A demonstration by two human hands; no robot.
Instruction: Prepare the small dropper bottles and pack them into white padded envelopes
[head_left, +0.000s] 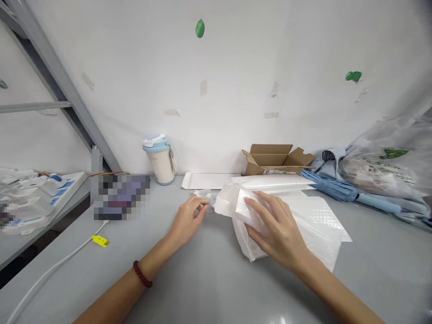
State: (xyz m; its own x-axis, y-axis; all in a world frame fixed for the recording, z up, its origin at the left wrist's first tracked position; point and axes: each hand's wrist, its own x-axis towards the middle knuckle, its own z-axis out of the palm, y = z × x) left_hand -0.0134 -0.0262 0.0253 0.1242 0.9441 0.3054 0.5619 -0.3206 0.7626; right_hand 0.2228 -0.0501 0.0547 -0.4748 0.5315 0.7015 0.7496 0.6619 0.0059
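My right hand (276,225) grips a white bubble mailer (232,200), fingers spread across its folded upper face and thumb underneath. More white bubble mailers (317,220) lie flat on the table beneath and to the right of it. My left hand (191,218) is closed in a pinch, its fingertips beside a small bundle of thin white cord (202,193) that looks like a cable. Whatever is between those fingertips, if anything, is too small to make out. A dark red bead bracelet (142,273) circles the left wrist.
Along the wall stand a cream tumbler (160,162) with a blue lid and an open cardboard box (275,159). Another white mailer (212,180) lies between them. A blue umbrella (351,191) and plastic bag (391,157) are right. A white cable (57,265) with yellow tag crosses the left.
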